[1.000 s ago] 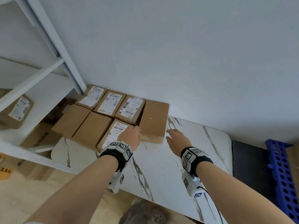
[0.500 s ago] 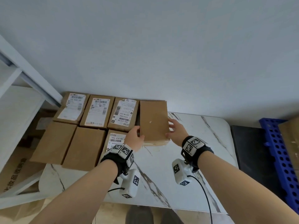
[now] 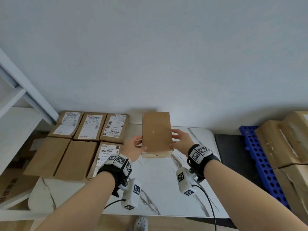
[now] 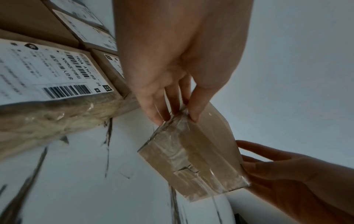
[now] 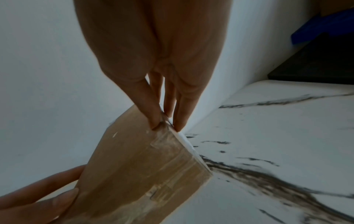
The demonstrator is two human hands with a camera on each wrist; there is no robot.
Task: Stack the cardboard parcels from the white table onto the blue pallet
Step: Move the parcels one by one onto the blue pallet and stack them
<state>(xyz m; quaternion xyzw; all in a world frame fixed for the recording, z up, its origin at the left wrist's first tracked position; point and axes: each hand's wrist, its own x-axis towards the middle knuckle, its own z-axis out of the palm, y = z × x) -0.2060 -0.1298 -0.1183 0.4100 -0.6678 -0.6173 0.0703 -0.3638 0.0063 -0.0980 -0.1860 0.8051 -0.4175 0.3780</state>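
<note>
Six cardboard parcels (image 3: 78,144) lie in two rows on the left part of the white marble-veined table (image 3: 166,194); the blue pallet (image 3: 260,157) stands beyond the table's right end, bearing large boxes (image 3: 283,144). Between both hands, a plain parcel (image 3: 156,132) is lifted clear of the tabletop. The left hand (image 3: 133,149) clasps its left edge, thumb on top; the right hand (image 3: 181,140) clasps its right edge.

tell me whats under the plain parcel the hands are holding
Under the plain parcel only bare white table shows; the wrist views show it lifted clear. The spot below its far end is hidden.
</note>
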